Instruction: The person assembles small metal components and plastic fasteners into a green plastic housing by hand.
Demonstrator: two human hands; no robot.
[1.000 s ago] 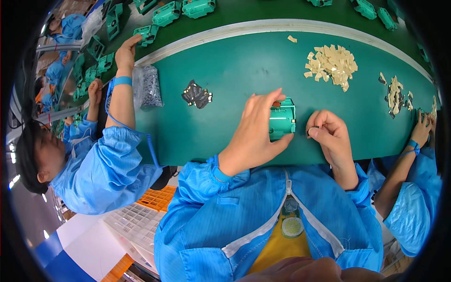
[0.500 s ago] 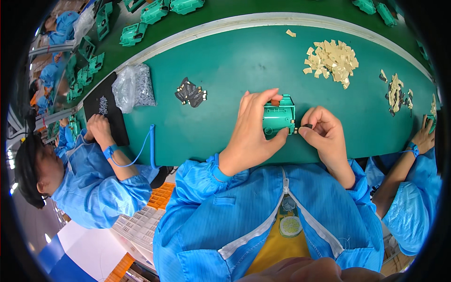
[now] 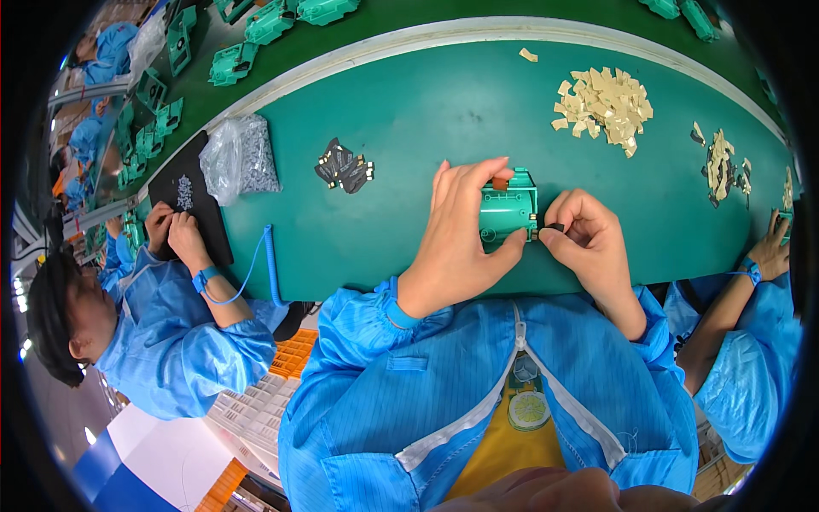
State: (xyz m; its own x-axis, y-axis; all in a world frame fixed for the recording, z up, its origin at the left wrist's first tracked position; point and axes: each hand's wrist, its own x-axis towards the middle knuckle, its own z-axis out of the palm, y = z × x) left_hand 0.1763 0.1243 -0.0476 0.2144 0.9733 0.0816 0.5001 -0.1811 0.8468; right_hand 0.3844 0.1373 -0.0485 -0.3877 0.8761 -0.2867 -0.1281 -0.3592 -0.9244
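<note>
My left hand [image 3: 467, 235] grips a green plastic housing [image 3: 509, 209] from its left side, the thumb along its near edge and the fingers over the far edge. An orange-brown part [image 3: 497, 183] shows at the housing's far side, partly under my fingers. Between thumb and fingertips, my right hand [image 3: 589, 235] pinches a small black piece [image 3: 554, 228] against the housing's near right corner. Small pale contacts show at that corner. Whether the black piece is seated there is hidden by my fingertips. A pile of black strips with pale ends [image 3: 345, 165] lies to the left.
Cream paper scraps [image 3: 604, 107] are heaped at the far right, a single scrap [image 3: 528, 55] apart. A bag of small grey parts [image 3: 256, 154] sits beside a black mat [image 3: 213, 222]. Co-workers sit on both sides. Green housings [image 3: 232, 64] stand beyond the pale rail [image 3: 409, 37].
My right hand has shifted slightly left, bringing the black piece against the housing's corner. The co-worker's hands at left have moved apart over the mat. Housings beyond the rail have slid left.
</note>
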